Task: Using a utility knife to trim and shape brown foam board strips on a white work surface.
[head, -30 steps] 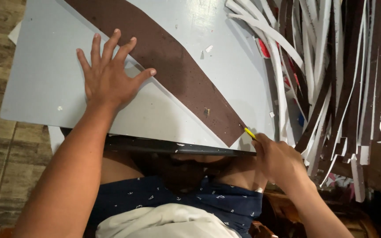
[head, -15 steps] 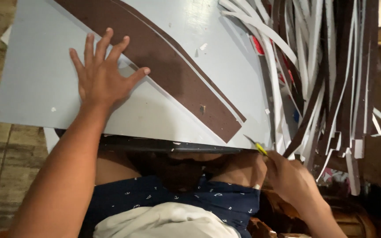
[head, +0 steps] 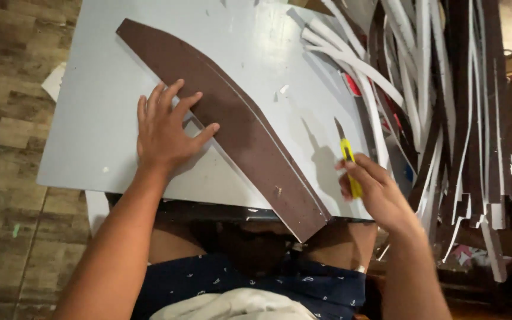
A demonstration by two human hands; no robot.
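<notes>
A long curved brown strip [head: 238, 127] lies diagonally across a pale grey board [head: 102, 112] resting over my lap. My left hand [head: 164, 127] presses flat, fingers spread, on the board and the strip's left edge. My right hand [head: 371, 189] grips a yellow utility knife [head: 348, 160] with its blade extended upward, held above the board's right side, apart from the strip. A thin cut line runs along the strip's right edge.
A heap of white and brown cut strips [head: 445, 106] hangs to the right of the board. A wood-pattern floor [head: 7, 195] lies to the left. Small white scraps dot the board. My knees in dark blue shorts [head: 256, 284] are under the board.
My right hand has lifted the knife from the strip's lower end near the board's front edge up to the board's right side. The view has shifted, showing more of the strip.
</notes>
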